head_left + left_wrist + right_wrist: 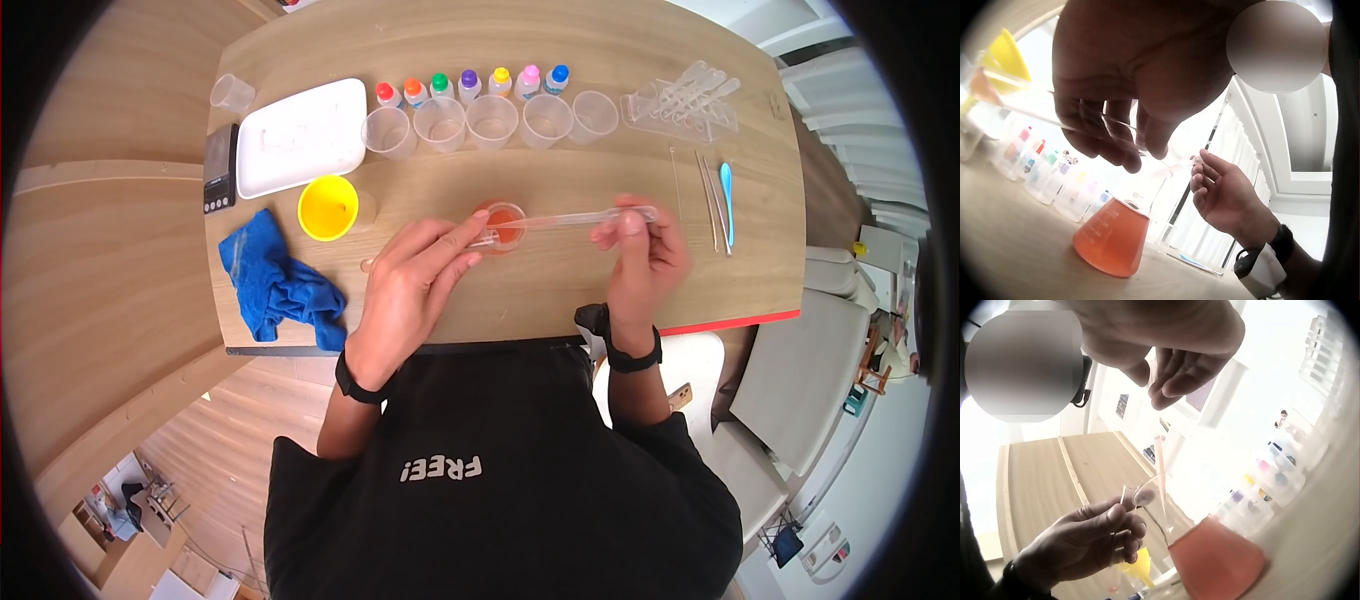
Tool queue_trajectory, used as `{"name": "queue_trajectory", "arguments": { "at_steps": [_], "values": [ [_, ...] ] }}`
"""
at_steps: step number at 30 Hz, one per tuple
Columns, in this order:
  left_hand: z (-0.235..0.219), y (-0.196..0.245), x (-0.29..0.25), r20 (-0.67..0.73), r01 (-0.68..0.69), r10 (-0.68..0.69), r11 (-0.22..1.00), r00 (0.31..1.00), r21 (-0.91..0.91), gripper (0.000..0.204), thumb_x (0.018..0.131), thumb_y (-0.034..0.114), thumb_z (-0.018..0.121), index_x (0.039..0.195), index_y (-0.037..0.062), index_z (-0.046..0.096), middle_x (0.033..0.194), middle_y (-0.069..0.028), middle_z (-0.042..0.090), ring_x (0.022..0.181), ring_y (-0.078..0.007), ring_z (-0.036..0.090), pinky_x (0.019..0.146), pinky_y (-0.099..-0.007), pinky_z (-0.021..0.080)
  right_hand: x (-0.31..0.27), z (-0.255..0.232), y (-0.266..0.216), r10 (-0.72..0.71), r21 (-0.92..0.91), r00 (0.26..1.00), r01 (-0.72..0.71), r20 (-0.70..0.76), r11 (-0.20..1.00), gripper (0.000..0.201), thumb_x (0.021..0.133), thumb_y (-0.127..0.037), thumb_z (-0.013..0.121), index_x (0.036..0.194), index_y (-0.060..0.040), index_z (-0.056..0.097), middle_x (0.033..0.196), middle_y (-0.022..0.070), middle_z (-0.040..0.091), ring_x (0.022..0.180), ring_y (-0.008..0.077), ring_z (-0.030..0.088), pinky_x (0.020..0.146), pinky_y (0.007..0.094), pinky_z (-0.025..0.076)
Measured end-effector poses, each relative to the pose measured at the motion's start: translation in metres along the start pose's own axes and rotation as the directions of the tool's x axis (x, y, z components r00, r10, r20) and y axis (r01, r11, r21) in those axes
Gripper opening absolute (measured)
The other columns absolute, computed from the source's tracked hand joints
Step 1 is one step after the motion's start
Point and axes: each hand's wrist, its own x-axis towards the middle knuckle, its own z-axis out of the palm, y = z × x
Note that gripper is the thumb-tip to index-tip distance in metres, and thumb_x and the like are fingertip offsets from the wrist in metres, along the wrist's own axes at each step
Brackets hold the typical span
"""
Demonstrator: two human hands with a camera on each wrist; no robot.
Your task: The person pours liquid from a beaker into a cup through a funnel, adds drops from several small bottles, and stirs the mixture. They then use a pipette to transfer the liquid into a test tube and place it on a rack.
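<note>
A conical flask of orange-red liquid [508, 238] [1113, 237] [1216, 559] stands on the table between the hands. My left hand [405, 280] [1082, 544] grips a clear glass tube [486, 241] [1029, 106] beside the flask's neck, thumb and fingers round it. Some orange liquid shows at the tube's far end in the left wrist view. Between finger and thumb, my right hand [645, 255] [1229, 194] pinches the bulb end of a clear pipette [575, 218] [1160, 459]. The pipette lies nearly level in the head view, pinkish inside, its tip near the left fingers. Whether the tip is inside the tube, I cannot tell.
Clear cups [492, 122] and colour-capped bottles [469, 85] line the back. Leftward are a white tray [300, 140], scale [220, 170], yellow cup [328, 208] and blue cloth [275, 280]. Rightward are a pipette rack [690, 115], thin rods [714, 205] and blue spoon [727, 200].
</note>
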Motion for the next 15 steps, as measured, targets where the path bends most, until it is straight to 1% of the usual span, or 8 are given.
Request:
{"name": "queue_trajectory", "arguments": {
  "at_steps": [4, 6, 7, 9, 13, 14, 15],
  "values": [
    [0.000, 0.000, 0.000, 0.003, 0.005, -0.005, 1.000, 1.000, -0.003, 0.044, 0.093, -0.002, 0.076, 0.136, 0.0005, 0.072, 0.104, -0.0159, 0.071, 0.090, -0.0291, 0.068, 0.081, -0.0372, 0.055, 0.006, -0.006, 0.003, 0.030, -0.054, 0.999, -0.032, -0.045, 0.998, 0.018, 0.107, -0.014, 0.067, 0.114, 0.0021, 0.070, 0.090, 0.0088, 0.075, 0.077, 0.0121, 0.071, 0.067, 0.0256, 0.054],
    [0.000, 0.000, 0.000, 0.004, 0.004, -0.003, 1.000, 1.000, -0.004, 0.044, 0.092, -0.002, 0.076, 0.136, 0.0004, 0.072, 0.103, -0.0159, 0.071, 0.090, -0.0290, 0.068, 0.081, -0.0371, 0.055, 0.007, -0.010, 0.008, 0.017, 0.044, 0.995, -0.013, -0.096, 0.999, 0.018, 0.108, -0.014, 0.066, 0.114, 0.0023, 0.069, 0.088, 0.0090, 0.073, 0.073, 0.0132, 0.070, 0.063, 0.0262, 0.053],
    [0.000, 0.000, 0.000, 0.004, 0.001, -0.001, 1.000, 1.000, -0.005, 0.044, 0.092, -0.002, 0.076, 0.136, 0.0004, 0.072, 0.103, -0.0158, 0.070, 0.089, -0.0289, 0.068, 0.080, -0.0371, 0.055, 0.009, -0.011, 0.008, 0.016, 0.044, 0.995, -0.012, -0.095, 0.999, 0.018, 0.108, -0.014, 0.066, 0.114, 0.0023, 0.069, 0.088, 0.0090, 0.073, 0.073, 0.0132, 0.070, 0.063, 0.0262, 0.053],
    [0.000, 0.002, 0.000, 0.002, 0.004, -0.004, 1.000, 1.000, -0.005, 0.044, 0.093, -0.002, 0.076, 0.136, 0.0004, 0.072, 0.103, -0.0158, 0.070, 0.089, -0.0289, 0.067, 0.080, -0.0371, 0.055, 0.011, -0.014, 0.006, -0.001, 0.171, 0.978, 0.037, -0.208, 0.985, 0.019, 0.108, -0.015, 0.065, 0.114, 0.0026, 0.067, 0.085, 0.0091, 0.072, 0.069, 0.0146, 0.068, 0.061, 0.0270, 0.052],
    [0.001, 0.001, 0.000, -0.004, 0.002, -0.002, 1.000, 1.000, -0.002, 0.044, 0.093, 0.000, 0.076, 0.136, 0.0008, 0.072, 0.102, -0.0159, 0.070, 0.089, -0.0293, 0.067, 0.081, -0.0371, 0.054, 0.011, -0.016, -0.003, 0.033, 0.208, 0.978, 0.011, -0.206, 0.978, 0.019, 0.108, -0.016, 0.064, 0.115, 0.0023, 0.065, 0.083, 0.0085, 0.071, 0.067, 0.0154, 0.067, 0.060, 0.0284, 0.051],
    [0.001, 0.000, 0.002, -0.003, -0.002, 0.002, 1.000, 1.000, -0.002, 0.044, 0.093, 0.000, 0.076, 0.136, 0.0008, 0.072, 0.102, -0.0159, 0.070, 0.089, -0.0293, 0.067, 0.081, -0.0371, 0.054, 0.010, -0.014, -0.002, 0.032, 0.202, 0.983, 0.005, -0.180, 0.979, 0.019, 0.108, -0.015, 0.064, 0.114, 0.0023, 0.066, 0.084, 0.0089, 0.071, 0.068, 0.0153, 0.067, 0.061, 0.0286, 0.052],
    [0.002, 0.001, 0.001, -0.012, 0.013, -0.013, 1.000, 1.000, 0.004, 0.043, 0.092, 0.003, 0.078, 0.135, 0.0036, 0.073, 0.103, -0.0139, 0.071, 0.089, -0.0293, 0.067, 0.080, -0.0384, 0.055, 0.008, -0.012, -0.002, 0.036, 0.193, 0.987, -0.006, -0.154, 0.981, 0.018, 0.108, -0.015, 0.065, 0.113, 0.0022, 0.066, 0.085, 0.0093, 0.072, 0.068, 0.0153, 0.068, 0.061, 0.0287, 0.052]
  ]
}}
